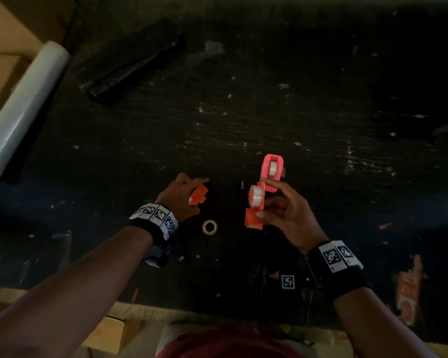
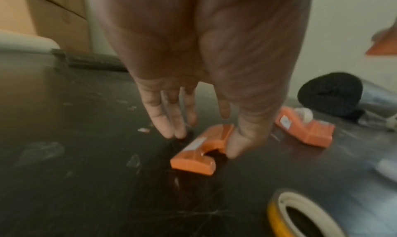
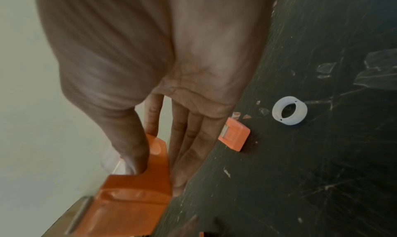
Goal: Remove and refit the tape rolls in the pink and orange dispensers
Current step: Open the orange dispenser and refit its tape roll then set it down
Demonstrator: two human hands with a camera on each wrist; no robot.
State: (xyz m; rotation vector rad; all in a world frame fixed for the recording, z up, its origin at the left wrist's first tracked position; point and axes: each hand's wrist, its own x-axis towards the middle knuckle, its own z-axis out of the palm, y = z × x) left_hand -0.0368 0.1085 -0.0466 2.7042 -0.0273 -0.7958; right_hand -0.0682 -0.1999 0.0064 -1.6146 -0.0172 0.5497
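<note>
My right hand (image 1: 269,200) holds an orange dispenser (image 1: 254,215) off the table, with a white tape roll (image 1: 256,193) seated in it. In the right wrist view the thumb presses on that dispenser (image 3: 133,198) beside the roll (image 3: 111,160). A second orange dispenser (image 1: 198,196), with no roll in it, lies on its side on the dark table. My left hand (image 1: 184,195) is over it with straight fingers; the thumb (image 2: 236,147) touches its side (image 2: 201,150). The pink dispenser (image 1: 272,170) stands just beyond, a roll inside. A loose tape roll (image 1: 209,226) lies between my wrists.
A clear film roll (image 1: 23,107) and a black wrapped roll (image 1: 130,60) lie at the far left, by cardboard boxes. A square marker tag (image 1: 287,281) is stuck near the table's front edge (image 1: 217,310). A black cloth (image 2: 328,94) sits behind the dispensers.
</note>
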